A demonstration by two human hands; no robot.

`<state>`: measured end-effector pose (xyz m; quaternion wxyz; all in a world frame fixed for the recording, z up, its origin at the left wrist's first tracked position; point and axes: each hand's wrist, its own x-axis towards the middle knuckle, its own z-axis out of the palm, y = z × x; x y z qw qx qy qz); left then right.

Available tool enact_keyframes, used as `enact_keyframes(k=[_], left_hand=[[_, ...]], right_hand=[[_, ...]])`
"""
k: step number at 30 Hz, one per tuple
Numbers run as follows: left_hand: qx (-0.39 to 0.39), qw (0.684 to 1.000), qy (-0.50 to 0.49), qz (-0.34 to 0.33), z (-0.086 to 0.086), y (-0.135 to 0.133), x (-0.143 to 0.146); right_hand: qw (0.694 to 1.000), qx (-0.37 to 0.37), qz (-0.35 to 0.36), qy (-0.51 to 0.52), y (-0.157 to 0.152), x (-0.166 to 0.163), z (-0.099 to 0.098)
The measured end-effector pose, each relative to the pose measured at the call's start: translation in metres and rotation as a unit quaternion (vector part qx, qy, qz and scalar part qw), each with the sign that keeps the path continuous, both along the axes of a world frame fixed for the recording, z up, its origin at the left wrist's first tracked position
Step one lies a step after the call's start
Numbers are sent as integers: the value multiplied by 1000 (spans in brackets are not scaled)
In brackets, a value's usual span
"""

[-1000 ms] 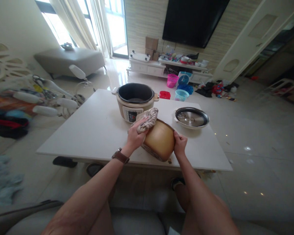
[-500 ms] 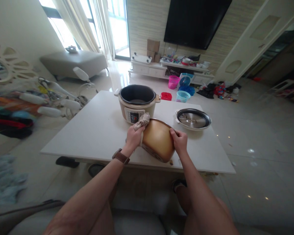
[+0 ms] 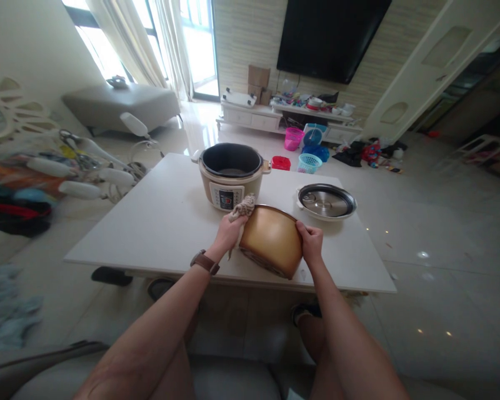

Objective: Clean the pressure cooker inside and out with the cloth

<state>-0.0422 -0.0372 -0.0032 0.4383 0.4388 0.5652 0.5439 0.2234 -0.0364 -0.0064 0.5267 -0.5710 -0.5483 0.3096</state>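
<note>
A gold-brown inner pot [image 3: 270, 241] lies tilted on its side on the white table [image 3: 162, 222], near the front edge. My left hand [image 3: 229, 232] is closed on a patterned cloth [image 3: 244, 206] and presses it against the pot's left side. My right hand [image 3: 311, 241] grips the pot's right rim and wall. Behind them stands the beige electric cooker [image 3: 230, 172], open, its dark cavity showing.
A steel lid [image 3: 326, 201] rests on the table to the right. A drying rack with clothes [image 3: 45, 172] stands at the left. Coloured baskets [image 3: 302, 150] and clutter sit on the floor before a TV cabinet [image 3: 283, 119]. My knees are below the table edge.
My left hand slid the cloth from the top of the pot down to its left side. The pot turned a little and my right hand shifted along its rim.
</note>
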Motion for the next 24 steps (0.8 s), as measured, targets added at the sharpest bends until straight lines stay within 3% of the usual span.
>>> enact_keyframes(k=[3,6,9,11,13,16,19,22,24], left_hand=[[-62,995,-41,74,-5,3,0],[-3,997,-12,82,0,-4,3],[153,985,74,7,11,-16,5],[260,953,140,-67,17,-23,5],[305,932,168,-104,19,-24,6],[241,961,119,-64,11,-15,6],[81,996,20,10,-6,1,1],[-57,993,-67,77,-19,12,-5],[-86,987,-84,103,-20,14,-6]], right_hand=[[1000,3,4,11,2,3,-6],[1000,-2,-1,22,3,-2,-11],[999,-13,-8,27,4,-8,-13],[999,-18,-10,27,4,-9,-14],[999,-16,-12,28,4,-9,-15],[999,-5,-19,27,2,-6,-17],[999,-4,-23,26,2,-4,-18],[1000,-13,-21,17,3,-4,-13],[1000,-15,-8,-2,5,-5,-5]])
